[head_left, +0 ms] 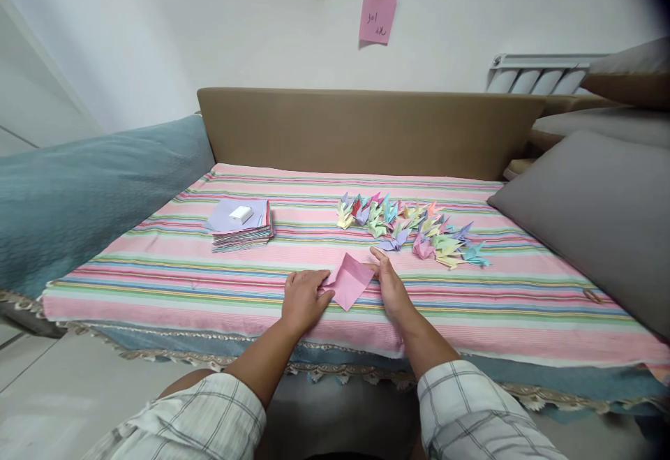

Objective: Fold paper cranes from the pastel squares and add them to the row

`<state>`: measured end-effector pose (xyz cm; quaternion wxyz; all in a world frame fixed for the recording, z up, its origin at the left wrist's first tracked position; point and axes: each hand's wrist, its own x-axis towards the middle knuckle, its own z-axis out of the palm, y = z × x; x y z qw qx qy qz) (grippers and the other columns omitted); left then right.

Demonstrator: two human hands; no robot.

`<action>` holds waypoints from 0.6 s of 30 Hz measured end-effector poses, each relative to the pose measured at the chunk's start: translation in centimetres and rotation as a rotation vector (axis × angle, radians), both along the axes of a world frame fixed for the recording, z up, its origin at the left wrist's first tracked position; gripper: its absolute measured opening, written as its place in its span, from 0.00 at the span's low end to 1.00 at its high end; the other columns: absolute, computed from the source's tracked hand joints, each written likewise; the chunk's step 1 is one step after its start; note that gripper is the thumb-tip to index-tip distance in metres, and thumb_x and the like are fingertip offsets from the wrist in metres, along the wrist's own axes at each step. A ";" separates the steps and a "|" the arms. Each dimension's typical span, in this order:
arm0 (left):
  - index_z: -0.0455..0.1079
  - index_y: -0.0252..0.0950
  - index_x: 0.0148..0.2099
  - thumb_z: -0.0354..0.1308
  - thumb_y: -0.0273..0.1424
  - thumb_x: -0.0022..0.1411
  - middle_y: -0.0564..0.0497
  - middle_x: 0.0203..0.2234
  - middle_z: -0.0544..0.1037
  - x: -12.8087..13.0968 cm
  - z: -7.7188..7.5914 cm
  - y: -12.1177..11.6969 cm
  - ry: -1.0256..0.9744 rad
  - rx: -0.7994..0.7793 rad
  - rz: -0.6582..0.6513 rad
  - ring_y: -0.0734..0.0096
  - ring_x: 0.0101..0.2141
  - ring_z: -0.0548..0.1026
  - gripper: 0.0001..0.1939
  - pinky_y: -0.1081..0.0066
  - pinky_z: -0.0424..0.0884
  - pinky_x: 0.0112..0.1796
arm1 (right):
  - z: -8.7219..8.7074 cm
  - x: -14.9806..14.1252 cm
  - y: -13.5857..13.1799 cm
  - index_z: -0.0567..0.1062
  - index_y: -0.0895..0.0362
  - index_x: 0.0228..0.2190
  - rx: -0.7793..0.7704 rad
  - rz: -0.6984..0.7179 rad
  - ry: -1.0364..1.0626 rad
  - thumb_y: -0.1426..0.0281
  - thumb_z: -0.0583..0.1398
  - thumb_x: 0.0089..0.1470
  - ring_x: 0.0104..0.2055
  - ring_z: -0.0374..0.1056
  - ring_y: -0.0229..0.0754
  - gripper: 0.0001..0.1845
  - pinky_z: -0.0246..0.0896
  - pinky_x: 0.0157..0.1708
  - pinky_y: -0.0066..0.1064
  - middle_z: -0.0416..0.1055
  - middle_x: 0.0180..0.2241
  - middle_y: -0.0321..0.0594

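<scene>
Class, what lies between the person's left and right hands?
A pink, partly folded paper sheet, over multicoloured striped fabric, as the head view shows.

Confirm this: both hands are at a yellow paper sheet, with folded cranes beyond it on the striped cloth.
Wrong colour: in the head view, the paper sheet is pink. The left hand and right hand are at it, with folded cranes beyond on the striped cloth.

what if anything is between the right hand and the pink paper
Nothing visible: the right hand is right by the right corner of the pink paper, with no other thing between them. The folded paper cranes lie farther back on the striped cloth, out of the way.
</scene>
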<state>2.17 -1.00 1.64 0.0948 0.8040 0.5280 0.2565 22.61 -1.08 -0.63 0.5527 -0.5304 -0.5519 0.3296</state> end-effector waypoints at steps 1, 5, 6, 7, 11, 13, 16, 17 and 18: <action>0.68 0.45 0.51 0.59 0.35 0.55 0.50 0.46 0.76 0.0 0.0 0.0 0.000 0.001 0.002 0.58 0.48 0.69 0.20 0.54 0.54 0.54 | 0.0 0.1 -0.1 0.55 0.54 0.60 -0.014 0.013 -0.006 0.42 0.35 0.55 0.49 0.67 0.46 0.42 0.60 0.50 0.43 0.73 0.46 0.44; 0.68 0.45 0.51 0.59 0.36 0.55 0.50 0.46 0.76 0.1 0.0 0.0 0.000 0.007 0.009 0.58 0.48 0.69 0.20 0.54 0.54 0.54 | 0.3 0.2 -0.4 0.58 0.52 0.59 -0.028 0.053 -0.045 0.42 0.38 0.55 0.56 0.61 0.47 0.40 0.55 0.55 0.43 0.67 0.53 0.43; 0.68 0.45 0.51 0.59 0.36 0.55 0.50 0.46 0.76 0.1 0.0 0.0 0.000 0.007 0.010 0.58 0.49 0.69 0.20 0.54 0.54 0.54 | 0.4 0.1 -0.5 0.59 0.53 0.58 -0.029 0.065 -0.038 0.43 0.39 0.56 0.58 0.59 0.46 0.39 0.53 0.56 0.43 0.65 0.54 0.43; 0.68 0.45 0.51 0.59 0.36 0.55 0.50 0.46 0.76 0.1 0.0 0.0 0.000 0.008 0.009 0.58 0.49 0.69 0.20 0.54 0.54 0.54 | 0.5 0.1 -0.6 0.59 0.53 0.58 -0.026 0.076 -0.029 0.43 0.40 0.56 0.59 0.58 0.46 0.39 0.51 0.57 0.43 0.63 0.56 0.43; 0.68 0.44 0.51 0.59 0.35 0.55 0.51 0.45 0.76 0.1 0.0 0.0 -0.002 0.006 0.004 0.59 0.48 0.69 0.20 0.55 0.54 0.53 | 0.7 -0.2 -0.7 0.61 0.54 0.57 -0.001 0.115 0.002 0.44 0.42 0.56 0.59 0.57 0.47 0.38 0.47 0.59 0.44 0.63 0.56 0.45; 0.69 0.44 0.51 0.59 0.35 0.54 0.51 0.45 0.76 0.1 0.1 0.0 0.000 0.003 0.006 0.59 0.48 0.69 0.20 0.55 0.54 0.53 | 0.7 -0.2 -0.7 0.60 0.55 0.58 0.001 0.151 0.018 0.44 0.42 0.57 0.57 0.60 0.48 0.37 0.47 0.59 0.46 0.69 0.51 0.46; 0.69 0.44 0.50 0.60 0.35 0.54 0.52 0.45 0.76 0.1 0.2 -0.1 0.000 -0.001 0.016 0.60 0.48 0.69 0.20 0.56 0.54 0.53 | 0.7 -0.1 -0.8 0.58 0.55 0.59 0.008 0.212 -0.010 0.45 0.41 0.57 0.56 0.62 0.48 0.37 0.46 0.59 0.49 0.74 0.44 0.46; 0.69 0.44 0.50 0.60 0.35 0.54 0.52 0.45 0.76 0.1 0.2 -0.1 -0.002 -0.002 0.018 0.60 0.48 0.69 0.19 0.56 0.54 0.53 | 0.7 -0.1 -0.8 0.58 0.55 0.58 0.016 0.219 -0.033 0.45 0.40 0.57 0.56 0.62 0.49 0.37 0.46 0.59 0.49 0.75 0.43 0.46; 0.69 0.44 0.50 0.60 0.35 0.54 0.52 0.45 0.76 0.2 0.2 -0.1 -0.004 -0.003 0.020 0.60 0.48 0.69 0.19 0.56 0.54 0.53 | 0.7 -0.1 -0.8 0.58 0.54 0.58 0.023 0.218 -0.060 0.45 0.40 0.57 0.56 0.62 0.49 0.37 0.46 0.58 0.50 0.75 0.43 0.45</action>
